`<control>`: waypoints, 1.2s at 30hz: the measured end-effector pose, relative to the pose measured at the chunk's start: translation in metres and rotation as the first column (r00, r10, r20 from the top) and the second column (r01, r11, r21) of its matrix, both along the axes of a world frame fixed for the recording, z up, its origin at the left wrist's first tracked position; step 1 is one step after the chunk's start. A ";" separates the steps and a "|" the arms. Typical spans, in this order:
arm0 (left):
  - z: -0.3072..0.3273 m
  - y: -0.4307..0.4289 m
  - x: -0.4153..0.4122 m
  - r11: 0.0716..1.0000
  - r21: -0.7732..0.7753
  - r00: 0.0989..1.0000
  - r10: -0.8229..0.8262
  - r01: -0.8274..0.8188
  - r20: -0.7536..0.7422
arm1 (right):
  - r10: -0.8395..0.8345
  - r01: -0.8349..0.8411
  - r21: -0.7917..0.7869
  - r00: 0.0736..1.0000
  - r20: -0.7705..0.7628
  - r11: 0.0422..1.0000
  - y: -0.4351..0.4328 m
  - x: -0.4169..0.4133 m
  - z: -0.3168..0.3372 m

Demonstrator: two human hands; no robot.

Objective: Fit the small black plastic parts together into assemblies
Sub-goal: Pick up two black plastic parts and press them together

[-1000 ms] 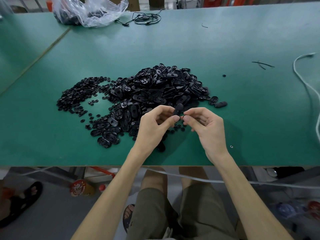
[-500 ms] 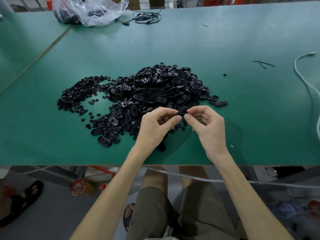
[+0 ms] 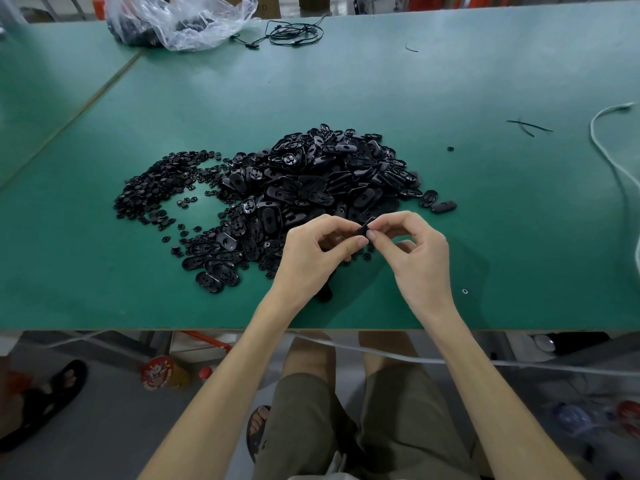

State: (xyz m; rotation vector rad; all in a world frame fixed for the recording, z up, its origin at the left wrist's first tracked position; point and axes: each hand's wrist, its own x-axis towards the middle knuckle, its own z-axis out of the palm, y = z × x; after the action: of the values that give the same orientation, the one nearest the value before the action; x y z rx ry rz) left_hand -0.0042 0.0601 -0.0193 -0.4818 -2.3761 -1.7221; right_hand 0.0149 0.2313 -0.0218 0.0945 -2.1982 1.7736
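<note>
A big heap of black oval plastic shells (image 3: pixel 322 174) lies in the middle of the green table (image 3: pixel 381 84). To its left spreads a flatter patch of small round black parts (image 3: pixel 162 181). Just in front of the heap, my left hand (image 3: pixel 318 258) and my right hand (image 3: pixel 415 254) meet above the table. Together they pinch one small black part (image 3: pixel 364 229) between thumbs and forefingers. Most of that part is hidden by my fingertips. Two finished-looking oval pieces (image 3: pixel 440 204) lie apart at the heap's right edge.
A clear plastic bag (image 3: pixel 180 19) with more black parts sits at the far left. A coiled black cable (image 3: pixel 294 31) lies beside it. A white cord (image 3: pixel 620 168) runs along the right side. The table's front edge (image 3: pixel 207 329) is close to my lap.
Both hands stayed in place over the table. The pinched part has been turned and pressed closer between my fingertips, so less of it shows.
</note>
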 end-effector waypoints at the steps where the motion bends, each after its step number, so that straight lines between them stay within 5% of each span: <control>1: 0.000 0.000 0.000 1.000 -0.006 1.000 -0.001 0.001 -0.003 | -0.007 0.007 0.026 1.000 -0.005 1.000 -0.001 0.000 0.000; 13: 0.002 0.000 -0.002 0.990 0.067 0.989 0.113 -0.120 0.099 | 0.122 -0.095 0.235 0.987 -0.103 0.967 -0.007 0.002 0.004; 36: 0.005 0.003 0.001 1.000 -0.001 0.996 -0.002 0.002 0.093 | 0.069 -0.067 -0.046 0.996 0.050 0.997 0.000 0.000 0.000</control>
State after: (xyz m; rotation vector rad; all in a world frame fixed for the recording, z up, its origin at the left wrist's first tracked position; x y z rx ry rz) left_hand -0.0030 0.0632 -0.0140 -0.4132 -2.4407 -1.7817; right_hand 0.0153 0.2313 -0.0216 0.1157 -2.2151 1.8799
